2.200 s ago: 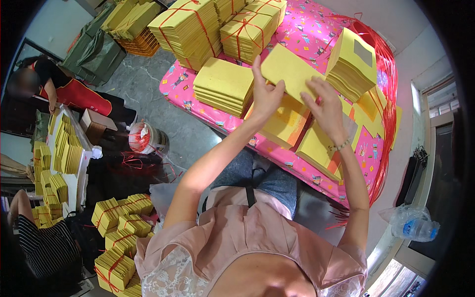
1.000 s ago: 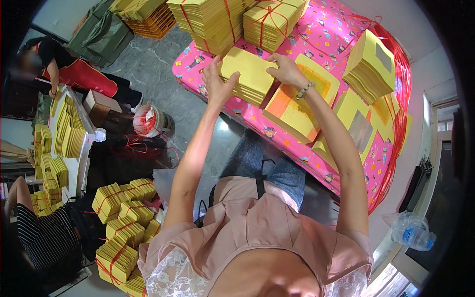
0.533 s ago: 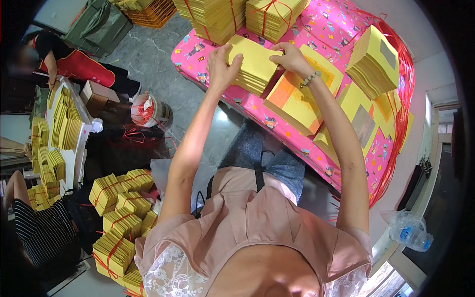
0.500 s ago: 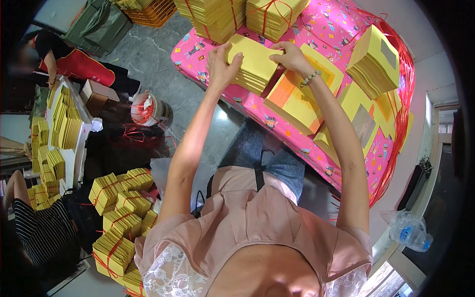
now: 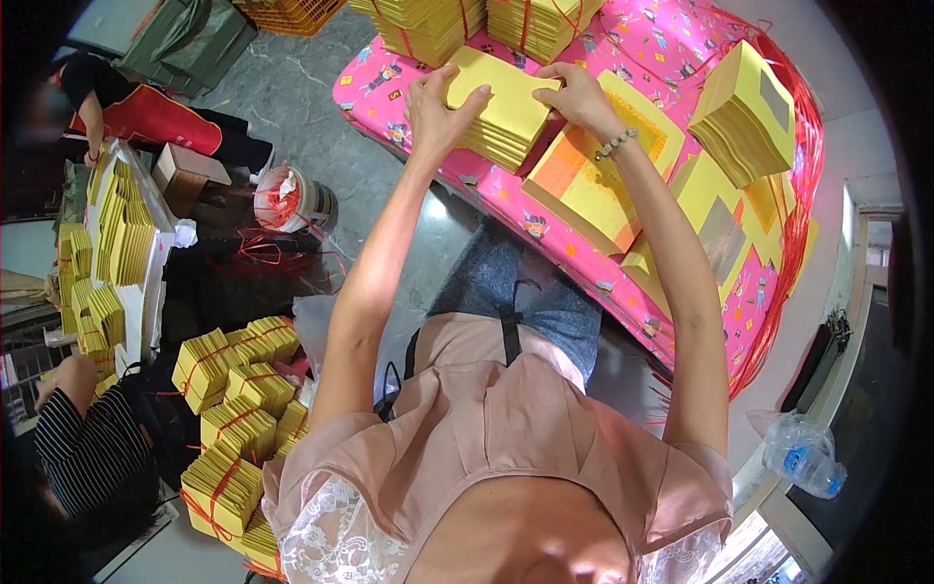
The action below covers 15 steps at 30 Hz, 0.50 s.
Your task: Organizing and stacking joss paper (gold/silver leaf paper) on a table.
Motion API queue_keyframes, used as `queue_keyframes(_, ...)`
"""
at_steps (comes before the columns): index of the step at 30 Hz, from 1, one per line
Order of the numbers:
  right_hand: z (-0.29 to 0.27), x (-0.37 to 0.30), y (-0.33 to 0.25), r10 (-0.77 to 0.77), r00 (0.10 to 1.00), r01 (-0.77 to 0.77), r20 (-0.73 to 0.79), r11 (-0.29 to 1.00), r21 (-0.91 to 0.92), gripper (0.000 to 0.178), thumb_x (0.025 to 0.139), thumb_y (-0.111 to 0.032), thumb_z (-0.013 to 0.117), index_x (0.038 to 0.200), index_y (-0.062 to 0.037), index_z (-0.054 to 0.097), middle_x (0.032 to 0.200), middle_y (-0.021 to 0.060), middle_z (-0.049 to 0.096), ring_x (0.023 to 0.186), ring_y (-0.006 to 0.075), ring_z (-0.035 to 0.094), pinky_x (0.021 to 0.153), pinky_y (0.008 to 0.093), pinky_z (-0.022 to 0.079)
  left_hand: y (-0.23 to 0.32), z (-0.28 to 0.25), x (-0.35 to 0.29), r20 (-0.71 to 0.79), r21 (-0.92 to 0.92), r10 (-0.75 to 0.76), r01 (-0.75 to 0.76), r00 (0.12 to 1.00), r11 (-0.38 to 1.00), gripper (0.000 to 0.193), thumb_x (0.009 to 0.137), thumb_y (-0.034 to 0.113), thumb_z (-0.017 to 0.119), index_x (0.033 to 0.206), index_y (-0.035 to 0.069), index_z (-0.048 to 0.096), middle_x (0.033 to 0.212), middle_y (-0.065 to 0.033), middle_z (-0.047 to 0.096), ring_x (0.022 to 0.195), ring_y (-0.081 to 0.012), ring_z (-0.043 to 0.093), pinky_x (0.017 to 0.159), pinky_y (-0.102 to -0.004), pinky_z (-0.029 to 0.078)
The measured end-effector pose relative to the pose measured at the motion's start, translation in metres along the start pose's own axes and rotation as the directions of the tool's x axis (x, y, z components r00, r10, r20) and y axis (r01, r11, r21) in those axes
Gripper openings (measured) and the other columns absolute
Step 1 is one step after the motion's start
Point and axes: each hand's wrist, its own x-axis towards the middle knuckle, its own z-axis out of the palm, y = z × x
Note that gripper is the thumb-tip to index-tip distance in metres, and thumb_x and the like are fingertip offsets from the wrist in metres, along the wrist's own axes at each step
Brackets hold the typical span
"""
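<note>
A stack of yellow paper point(image 5: 501, 97) in several layers sits on the pink patterned tablecloth point(image 5: 375, 86), between my two hands. My left hand point(image 5: 443, 109) is closed round its left end, the thumb lying over the top sheet. With bent fingers, my right hand point(image 5: 584, 102) grips the far right corner; some of those fingertips are hidden. Beside the right forearm lies a yellow stack with an orange printed top point(image 5: 603, 175). Behind the held stack stand tall yellow bundles point(image 5: 530, 27) tied with red string.
Red plastic string point(image 5: 800, 146) runs along the table's right edge, near another tall yellow stack point(image 5: 739, 117). At left are a bucket point(image 5: 297, 200), tied bundles on the floor point(image 5: 219, 487) and a white table point(image 5: 156, 253) with two people beside it. A plastic bottle point(image 5: 808, 467) lies lower right.
Both hands stay on the yellow paper stack, with only slight shifts of grip. The whole view has moved a little. The striped-shirt person's arm at lower left has changed position.
</note>
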Motion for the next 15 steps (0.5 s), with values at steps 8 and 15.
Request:
queue_keyframes(8,0.002,-0.007,-0.005,-0.061,0.997,0.057,-0.049,0.995,-0.079,0.046,0.082,-0.019,0.073,0.119,0.0055,0.062,0.09,0.0172,0.071,0.064,0.0212,0.071,0.068,0.0354,0.057,0.009,0.001,-0.009,-0.09,0.403,0.165,-0.116,0.982,0.908,0.068,0.074,0.048,0.081,0.128,0.012,0.064,0.138,-0.0212,0.047,0.119,-0.0349,0.052,0.099,-0.041,0.043)
queue_keyframes(15,0.0,-0.006,-0.014,-0.231,0.971,0.194,-0.056,0.907,-0.375,0.047,0.081,-0.023,0.072,0.118,0.0044,0.063,0.1,0.0249,0.07,0.095,0.0355,0.069,0.087,0.0456,0.053,0.018,-0.005,0.004,0.137,0.256,0.459,-0.479,0.878,0.84,0.036,0.087,0.025,0.072,0.12,0.011,0.069,0.118,-0.0158,0.068,0.108,-0.029,0.063,0.097,-0.0426,0.045)
